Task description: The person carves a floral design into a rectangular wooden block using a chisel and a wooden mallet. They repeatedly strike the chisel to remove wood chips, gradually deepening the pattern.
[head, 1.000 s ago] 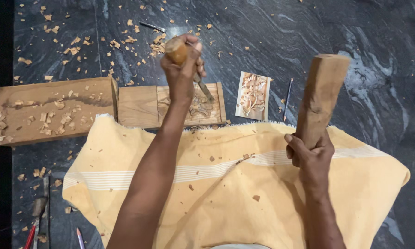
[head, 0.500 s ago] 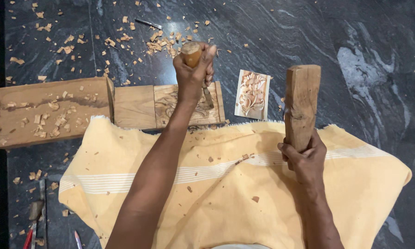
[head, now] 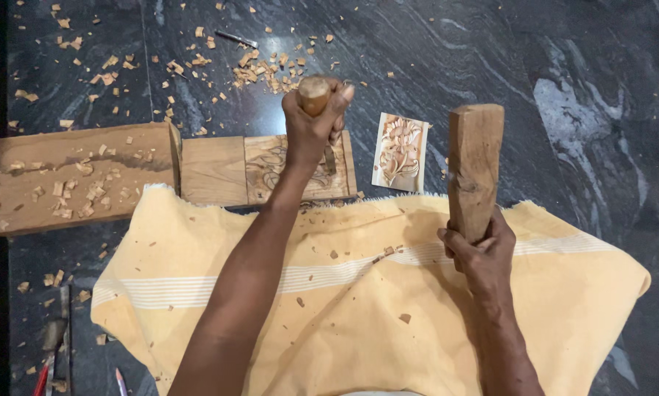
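Note:
My left hand [head: 311,128] is closed around a wooden-handled chisel [head: 314,94], whose blade rests on the carved wooden panel [head: 267,167] lying on the dark stone floor. My right hand [head: 483,249] grips the lower end of a thick wooden mallet block [head: 475,165], held upright to the right of the panel and apart from the chisel. A small carved floral relief piece [head: 400,152] lies between the panel and the mallet.
A yellow cloth [head: 359,308] with pale stripes covers my lap. A larger wooden block [head: 76,176] strewn with chips lies left of the panel. Wood shavings [head: 263,70] scatter the floor beyond. Tools [head: 54,345] lie at bottom left; a thin metal tool [head: 236,38] lies far back.
The mallet has swung from a rightward tilt to upright and come down lower. My left hand with the chisel has stayed on the panel, shifting slightly.

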